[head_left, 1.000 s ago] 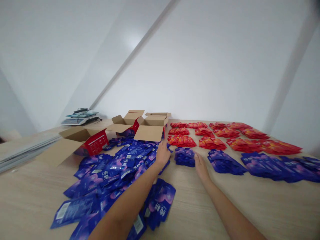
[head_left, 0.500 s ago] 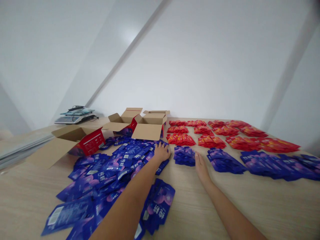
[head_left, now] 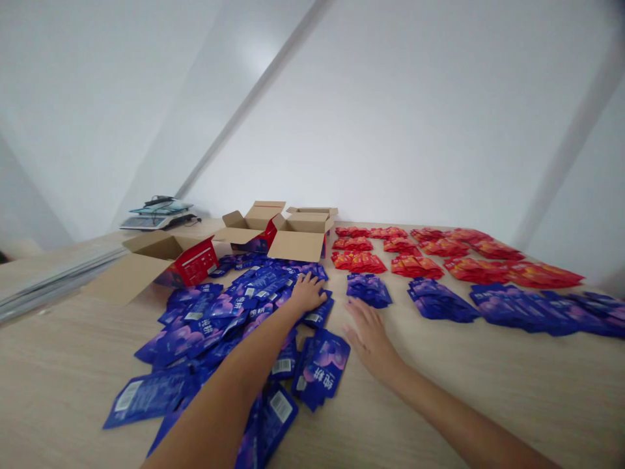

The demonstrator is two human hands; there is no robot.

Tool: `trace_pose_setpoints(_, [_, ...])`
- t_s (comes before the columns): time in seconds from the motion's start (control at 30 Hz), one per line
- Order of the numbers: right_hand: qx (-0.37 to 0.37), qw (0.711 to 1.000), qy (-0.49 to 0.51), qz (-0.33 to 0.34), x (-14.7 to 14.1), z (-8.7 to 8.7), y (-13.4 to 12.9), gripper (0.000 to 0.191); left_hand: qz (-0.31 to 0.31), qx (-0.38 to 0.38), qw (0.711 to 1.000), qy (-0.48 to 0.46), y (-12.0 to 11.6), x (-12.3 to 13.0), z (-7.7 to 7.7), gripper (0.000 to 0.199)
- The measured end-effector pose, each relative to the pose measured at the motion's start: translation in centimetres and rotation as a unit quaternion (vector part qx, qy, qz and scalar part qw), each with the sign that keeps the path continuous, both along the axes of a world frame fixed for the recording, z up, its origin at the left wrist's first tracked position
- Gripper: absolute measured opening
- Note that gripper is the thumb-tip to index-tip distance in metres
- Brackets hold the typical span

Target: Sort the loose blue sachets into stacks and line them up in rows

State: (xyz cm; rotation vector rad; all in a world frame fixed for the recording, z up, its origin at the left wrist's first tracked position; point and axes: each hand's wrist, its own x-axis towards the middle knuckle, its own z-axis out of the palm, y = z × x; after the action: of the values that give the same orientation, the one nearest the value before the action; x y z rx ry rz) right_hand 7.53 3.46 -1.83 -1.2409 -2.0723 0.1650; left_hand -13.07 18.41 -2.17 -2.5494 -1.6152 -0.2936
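Note:
My left hand [head_left: 307,293] lies palm down, fingers spread, on the right edge of a loose heap of blue sachets [head_left: 209,326]. Over the bare wood just right of the heap is my right hand [head_left: 371,339], its fingers apart and nothing in it. Its fingertips come close to a small fanned stack of blue sachets [head_left: 368,290]; whether they touch it I cannot tell. Between my forearms lies another overlapping bunch of blue sachets [head_left: 322,365]. My left forearm hides part of the heap.
Open cardboard boxes [head_left: 299,246] stand behind the heap, and one open box [head_left: 193,264] sits at its left. Rows of red sachet stacks [head_left: 359,262] and more blue stacks [head_left: 439,301] fill the right side. A scale [head_left: 159,220] stands far left on the wooden table [head_left: 469,384].
My right hand has drawn back from the side of the small blue stack, toward me and left, with fingers spreading. My left hand stays on the heap. The view has shifted slightly.

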Motion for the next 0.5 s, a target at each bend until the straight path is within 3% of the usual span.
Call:
trace_pose_setpoints(0.1, [-0.158,0.981,-0.100,0.054,-2.8,-0.3,-4.8,0.074,-0.010,0.014,0.999,0.031,-0.5,-1.2,-0.1,0.053])
trace_pose_setpoints(0.2, [-0.196,0.968,-0.139,0.074,-4.7,-0.6,-6.8,0.087,-0.016,0.029,0.998,0.051,-0.7,-2.3,-0.2,0.053])
trace_pose_setpoints(0.4, [-0.213,0.961,-0.124,0.128,-8.3,0.0,-4.5,0.090,-0.008,0.035,0.998,0.061,-0.5,-4.1,-0.1,0.054])
trace_pose_setpoints(0.5, [-0.176,0.967,-0.096,0.158,-8.3,0.1,-3.6,0.082,-0.007,0.035,0.998,0.061,-0.4,-4.5,0.1,0.053])
